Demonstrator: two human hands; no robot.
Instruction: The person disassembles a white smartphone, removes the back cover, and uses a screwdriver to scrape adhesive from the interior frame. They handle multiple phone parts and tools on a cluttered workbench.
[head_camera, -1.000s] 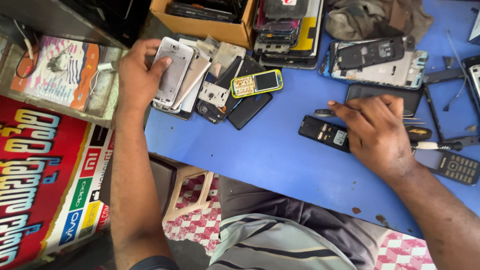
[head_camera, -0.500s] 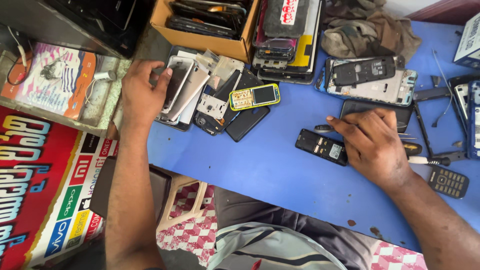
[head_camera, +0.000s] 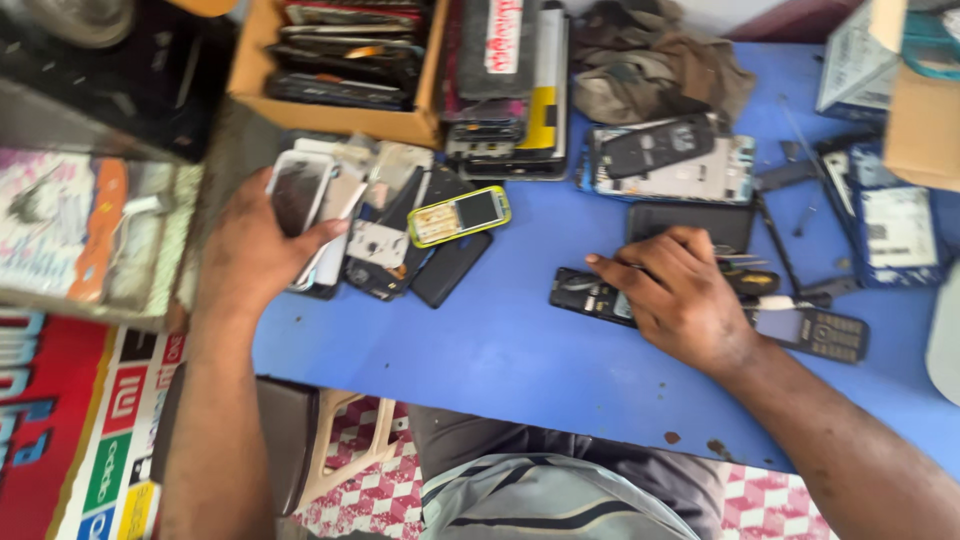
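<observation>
Blue worktop, scattered phones, cardboard box

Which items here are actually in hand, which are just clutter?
In hand:
left hand on pale phone panel
right hand on opened black phone

Lying about:
yellow phone
cardboard box
brown cloth
black keypad phone

Phone repair shop: dismantled handsets, screwdrivers.

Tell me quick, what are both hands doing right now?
Left hand: closed around a pale phone shell at the pile's edge.
Right hand: resting palm down, fingers curled, on a dark opened phone; whether it grips anything cannot be told.
</observation>
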